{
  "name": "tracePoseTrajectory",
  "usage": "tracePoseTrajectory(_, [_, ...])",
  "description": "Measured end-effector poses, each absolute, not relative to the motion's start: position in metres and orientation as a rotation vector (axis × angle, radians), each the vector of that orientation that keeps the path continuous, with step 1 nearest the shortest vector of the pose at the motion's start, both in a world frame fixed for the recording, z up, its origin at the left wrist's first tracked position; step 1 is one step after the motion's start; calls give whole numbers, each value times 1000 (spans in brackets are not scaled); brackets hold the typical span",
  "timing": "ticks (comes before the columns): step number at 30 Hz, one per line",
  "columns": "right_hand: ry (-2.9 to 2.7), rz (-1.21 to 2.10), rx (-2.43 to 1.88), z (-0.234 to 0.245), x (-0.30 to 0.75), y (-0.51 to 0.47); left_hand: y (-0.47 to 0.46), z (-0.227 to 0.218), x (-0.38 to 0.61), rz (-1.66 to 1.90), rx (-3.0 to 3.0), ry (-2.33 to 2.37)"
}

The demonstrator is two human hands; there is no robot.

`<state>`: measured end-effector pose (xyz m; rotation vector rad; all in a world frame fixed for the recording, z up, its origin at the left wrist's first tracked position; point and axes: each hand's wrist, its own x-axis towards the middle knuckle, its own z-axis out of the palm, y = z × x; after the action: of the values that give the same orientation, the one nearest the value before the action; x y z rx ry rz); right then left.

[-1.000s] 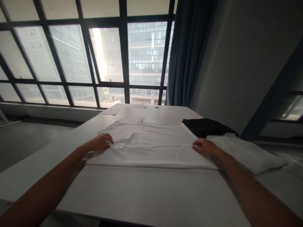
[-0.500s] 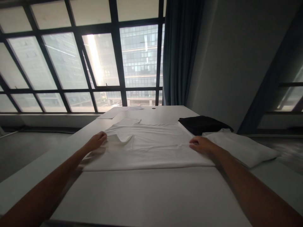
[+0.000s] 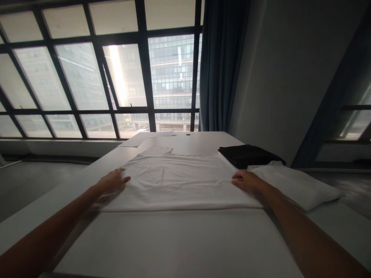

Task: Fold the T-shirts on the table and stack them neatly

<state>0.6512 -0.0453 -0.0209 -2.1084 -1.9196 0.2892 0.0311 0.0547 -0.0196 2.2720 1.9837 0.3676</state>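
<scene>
A white T-shirt point(image 3: 185, 185) lies spread sideways across the white table, with a sleeve pointing away on its far left side and wrinkles across its middle. My left hand point(image 3: 111, 181) rests at the shirt's left end, its fingers and thumb apart. At the opposite end, my right hand point(image 3: 246, 180) has thumb and fingers closed on the shirt's right edge. The cloth under both hands is partly hidden.
Right of the shirt lie a folded black garment point(image 3: 251, 155) and a folded white garment point(image 3: 295, 183). Paper sheets point(image 3: 131, 141) are on the table's point(image 3: 179, 239) far left part. Windows and a blue curtain point(image 3: 222, 69) stand beyond.
My left hand has let go of the raised fold of cloth at the left end and spread its fingers; that fold now lies flat. My right hand stays at the right edge.
</scene>
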Motion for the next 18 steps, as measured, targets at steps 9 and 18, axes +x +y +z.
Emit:
tracePoseTrajectory(9, [-2035, 125, -2041, -26, 649, -38, -8, -15, -14, 296, 2081, 2078])
tracePoseTrajectory(18, [-2054, 103, -2055, -27, 651, -37, -29, 0, -20, 818, 1795, 1843])
